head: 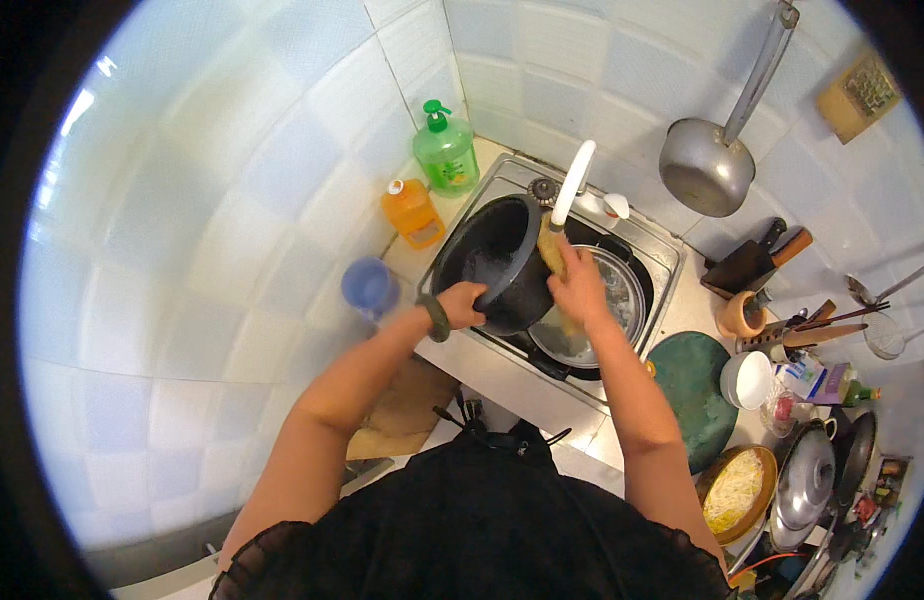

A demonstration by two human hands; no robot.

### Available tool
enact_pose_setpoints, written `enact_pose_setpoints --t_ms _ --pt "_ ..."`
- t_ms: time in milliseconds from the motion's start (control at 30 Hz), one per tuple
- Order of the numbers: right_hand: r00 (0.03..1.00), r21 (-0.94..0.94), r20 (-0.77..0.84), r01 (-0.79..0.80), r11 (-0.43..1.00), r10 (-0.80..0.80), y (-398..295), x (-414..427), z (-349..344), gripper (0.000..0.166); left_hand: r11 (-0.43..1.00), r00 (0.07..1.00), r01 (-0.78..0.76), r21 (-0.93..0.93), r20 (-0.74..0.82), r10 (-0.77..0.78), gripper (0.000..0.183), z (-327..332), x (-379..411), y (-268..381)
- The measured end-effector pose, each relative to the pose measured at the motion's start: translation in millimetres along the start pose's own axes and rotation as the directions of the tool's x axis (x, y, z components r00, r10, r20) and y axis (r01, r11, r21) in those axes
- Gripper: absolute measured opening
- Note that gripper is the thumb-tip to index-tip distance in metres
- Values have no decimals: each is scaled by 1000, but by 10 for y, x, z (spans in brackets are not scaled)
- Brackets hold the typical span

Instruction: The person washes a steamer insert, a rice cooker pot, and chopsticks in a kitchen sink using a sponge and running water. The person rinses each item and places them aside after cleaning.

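Note:
A dark round cooking pot [499, 262] is tilted over the left part of the metal sink [660, 255]. My left hand [463, 304] grips its near rim, with a dark bangle on the wrist. In my right hand [579, 285] is a yellowish scrubbing pad or cloth [550, 244], held against the pot's outer side. The white faucet spout [574, 180] rises just above that hand. Below, a glass lid with a metal rim [615, 304] lies in the sink on a larger black pan [548, 364], partly hidden by my right forearm.
Green pump bottle [445, 157], orange bottle [414, 215] and blue cup [369, 287] are at left. On the right are a green round board [690, 397], white bowls [747, 380], knife block [738, 266] and a bowl of pale shredded food [736, 491]. A saucepan [706, 169] hangs on the wall.

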State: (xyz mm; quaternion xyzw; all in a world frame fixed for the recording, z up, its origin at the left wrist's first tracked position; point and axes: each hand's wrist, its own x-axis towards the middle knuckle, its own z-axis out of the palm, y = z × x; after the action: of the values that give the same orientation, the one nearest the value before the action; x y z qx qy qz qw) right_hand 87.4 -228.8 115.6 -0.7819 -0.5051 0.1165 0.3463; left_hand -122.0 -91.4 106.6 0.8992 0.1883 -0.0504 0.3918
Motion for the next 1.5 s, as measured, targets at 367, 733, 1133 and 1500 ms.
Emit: enact_pose_setpoints --t_ms 367,733,1133,1500 --pt "984 -35 -21 177 984 -178 -98 -726 49 62 966 958 80 -245 -249 -143 42 289 441 429" --pt "985 -155 3 -172 973 175 510 574 210 52 982 987 139 -126 98 -127 41 -87 -37 164" --pt "995 21 -102 -17 1000 19 -152 -374 62 62 935 946 106 -339 -256 -200 48 169 558 546" --pt "979 -67 -132 146 987 -154 298 80 48 59 981 984 45 -189 -163 -77 48 44 142 289"
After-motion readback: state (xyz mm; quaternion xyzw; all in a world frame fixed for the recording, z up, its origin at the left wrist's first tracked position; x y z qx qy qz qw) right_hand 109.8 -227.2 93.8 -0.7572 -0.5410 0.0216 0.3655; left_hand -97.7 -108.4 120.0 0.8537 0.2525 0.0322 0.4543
